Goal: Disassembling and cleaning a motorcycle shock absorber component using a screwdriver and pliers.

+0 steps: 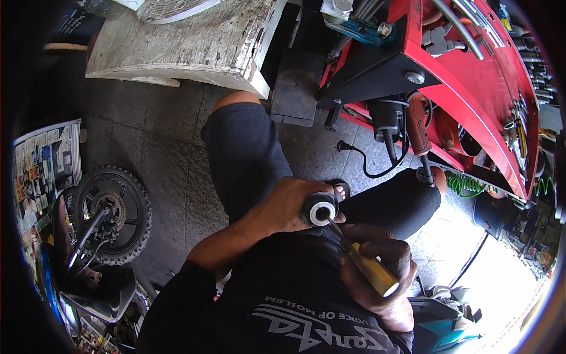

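Note:
My left hand (pixel 282 207) is wrapped round a black cylindrical part (pixel 307 210) above my lap. Its end faces up, with a pale ring (pixel 323 213) around a dark opening; the rest of its length is hidden by my hand. In my right hand (pixel 386 259) is a screwdriver (pixel 377 275) with a yellow handle, gripped between thumb and fingers. The metal shaft slants up and left, and its tip meets the ring's lower right edge. Whether the tip sits inside the opening or only on the rim, I cannot tell.
A worn wooden bench (pixel 177 47) stands ahead on the left. A red tool stand (pixel 477 88) with tools rises at the right, a corded power tool (pixel 417 127) hanging from it. A black plug cable (pixel 365 171) lies beneath. A motorcycle wheel (pixel 112 215) is at far left.

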{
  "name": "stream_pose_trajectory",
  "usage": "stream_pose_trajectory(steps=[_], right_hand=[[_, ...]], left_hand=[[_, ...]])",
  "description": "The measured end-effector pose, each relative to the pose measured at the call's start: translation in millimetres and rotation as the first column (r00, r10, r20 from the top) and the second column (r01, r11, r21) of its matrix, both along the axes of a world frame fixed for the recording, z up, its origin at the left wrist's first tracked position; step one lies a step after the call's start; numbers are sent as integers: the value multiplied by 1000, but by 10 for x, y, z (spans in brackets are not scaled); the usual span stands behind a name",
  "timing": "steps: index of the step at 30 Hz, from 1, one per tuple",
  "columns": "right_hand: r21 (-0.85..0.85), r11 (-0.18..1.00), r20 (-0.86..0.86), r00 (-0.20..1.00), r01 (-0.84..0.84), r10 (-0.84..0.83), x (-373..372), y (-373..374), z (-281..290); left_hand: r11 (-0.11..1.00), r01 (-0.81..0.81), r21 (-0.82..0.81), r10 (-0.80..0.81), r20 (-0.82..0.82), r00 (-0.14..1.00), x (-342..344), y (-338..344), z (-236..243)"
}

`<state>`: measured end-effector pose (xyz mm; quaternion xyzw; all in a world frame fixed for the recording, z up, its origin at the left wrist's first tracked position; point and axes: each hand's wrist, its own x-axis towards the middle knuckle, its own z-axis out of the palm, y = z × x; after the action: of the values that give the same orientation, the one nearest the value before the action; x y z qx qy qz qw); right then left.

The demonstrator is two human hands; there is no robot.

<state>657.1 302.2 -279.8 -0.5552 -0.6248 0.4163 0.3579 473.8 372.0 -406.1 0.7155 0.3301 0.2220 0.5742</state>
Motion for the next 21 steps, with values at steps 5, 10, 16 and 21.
stream_pose_trajectory(steps=[5, 10, 16, 21], right_hand=[[5, 998, 60, 996, -60, 60, -16, 31, 54], [7, 999, 145, 989, -40, 39, -52, 59, 76], [3, 1000, 116, 993, 10, -10, -82, 62, 32], [-26, 999, 88, 996, 30, -28, -70, 51, 9]], left_hand=[[999, -42, 14, 42, 7, 999, 18, -5, 2], [996, -74, 41, 75, -20, 997, 25, -20, 0], [995, -103, -11, 103, 5, 995, 12, -22, -4], [997, -71, -1, 71, -22, 997, 1, -18, -5]])
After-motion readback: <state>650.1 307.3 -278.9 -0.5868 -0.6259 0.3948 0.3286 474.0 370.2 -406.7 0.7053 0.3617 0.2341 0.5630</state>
